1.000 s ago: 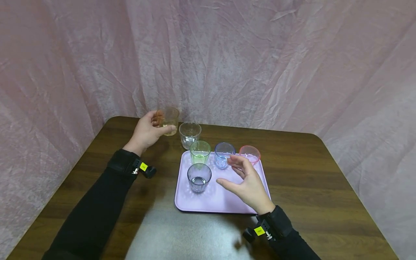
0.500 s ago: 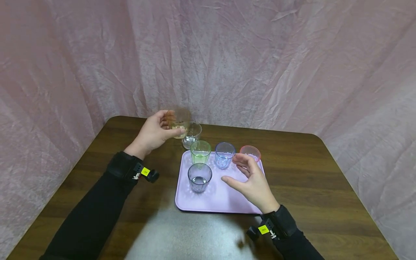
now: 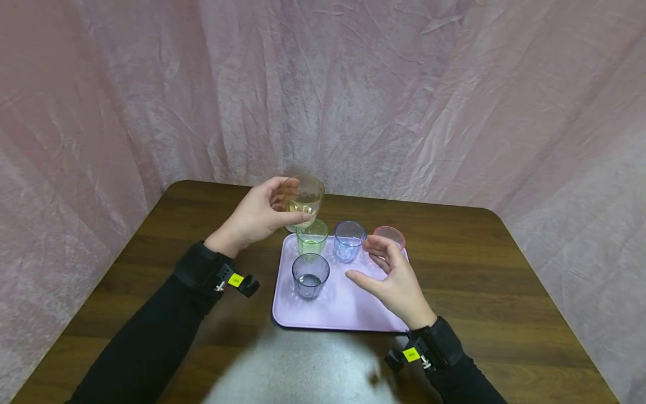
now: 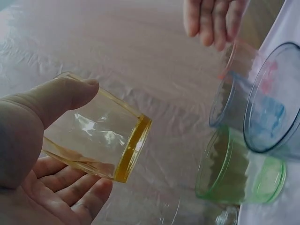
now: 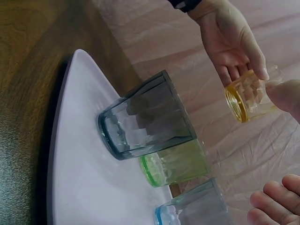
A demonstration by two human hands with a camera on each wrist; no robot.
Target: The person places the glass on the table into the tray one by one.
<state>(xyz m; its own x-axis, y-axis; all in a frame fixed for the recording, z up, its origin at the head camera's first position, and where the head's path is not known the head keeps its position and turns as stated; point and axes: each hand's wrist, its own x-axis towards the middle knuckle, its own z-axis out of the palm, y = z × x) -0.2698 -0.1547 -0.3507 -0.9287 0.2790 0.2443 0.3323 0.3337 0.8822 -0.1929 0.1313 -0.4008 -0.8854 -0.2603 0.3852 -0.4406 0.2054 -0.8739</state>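
Note:
My left hand grips a yellow glass between thumb and fingers, raised over the far left corner of the lilac tray. In the left wrist view this yellow glass has a thick amber base and holds nothing visible. On the tray stand a green glass, a blue glass, a red glass and, nearer, a grey glass. My right hand hovers above the tray's right side, fingers loosely bent, holding nothing, and partly covers the red glass.
A clear glass behind the tray is mostly hidden by the yellow one in the head view. The brown wooden table extends around the tray. A pink velvet curtain hangs behind its back edge.
My left hand has carried the yellow glass rightward, from left of the clear glass to in front of it near the green glass. My right hand has shifted slightly right.

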